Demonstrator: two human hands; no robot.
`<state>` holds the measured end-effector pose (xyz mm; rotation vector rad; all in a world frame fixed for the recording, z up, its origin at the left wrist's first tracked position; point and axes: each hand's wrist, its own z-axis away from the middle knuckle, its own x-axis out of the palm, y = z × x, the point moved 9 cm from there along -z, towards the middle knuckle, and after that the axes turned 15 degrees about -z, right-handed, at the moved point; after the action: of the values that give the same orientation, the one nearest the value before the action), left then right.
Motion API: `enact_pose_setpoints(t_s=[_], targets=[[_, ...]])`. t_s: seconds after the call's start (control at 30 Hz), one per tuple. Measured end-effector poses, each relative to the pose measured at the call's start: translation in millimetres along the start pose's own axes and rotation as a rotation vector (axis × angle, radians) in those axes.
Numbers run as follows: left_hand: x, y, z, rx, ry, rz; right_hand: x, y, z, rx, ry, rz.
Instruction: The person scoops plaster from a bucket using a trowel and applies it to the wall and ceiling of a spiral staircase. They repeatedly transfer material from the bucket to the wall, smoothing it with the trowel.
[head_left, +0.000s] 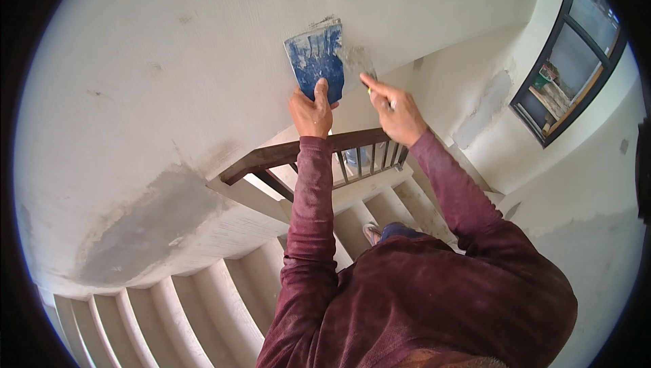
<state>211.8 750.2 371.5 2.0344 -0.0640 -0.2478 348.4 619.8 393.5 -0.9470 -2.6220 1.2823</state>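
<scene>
My left hand (313,111) grips the lower end of a blue plastering spatula (316,59), thumb laid flat on its face. Grey-white filler is smeared over the blade, thickest along the upper edge. Just to the right, my right hand (398,113) is closed round the handle of a putty knife (359,61), index finger stretched along it. Its thin greyish blade sits beside the spatula's right edge, and I cannot tell whether the two touch. Both tools are held up in front of the white wall (203,49). The putty knife's handle is mostly hidden in my fingers.
Stairs (203,310) run down below me, with a brown wooden handrail (305,149) and dark balusters beyond my forearms. Grey patches mark the left wall (146,229) and the wall near the window (485,110). A dark-framed window (573,56) is at the upper right.
</scene>
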Motion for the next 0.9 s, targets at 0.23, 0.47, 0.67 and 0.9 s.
enact_pose_setpoints(t_s=[0.23,0.47,0.67,0.9], targets=[[-1,-2,1,-0.018,0.009,0.043,-2,14,-1,0.115,-0.058,-0.018],[-5,2,6,-0.030,0.006,0.010,-5,10,-6,0.059,-0.087,-0.083],[-2,5,8,0.020,0.030,-0.061,-3,7,6,0.070,-0.077,-0.043],[-8,-4,5,0.064,0.016,-0.113,-5,-2,3,0.044,-0.067,-0.002]])
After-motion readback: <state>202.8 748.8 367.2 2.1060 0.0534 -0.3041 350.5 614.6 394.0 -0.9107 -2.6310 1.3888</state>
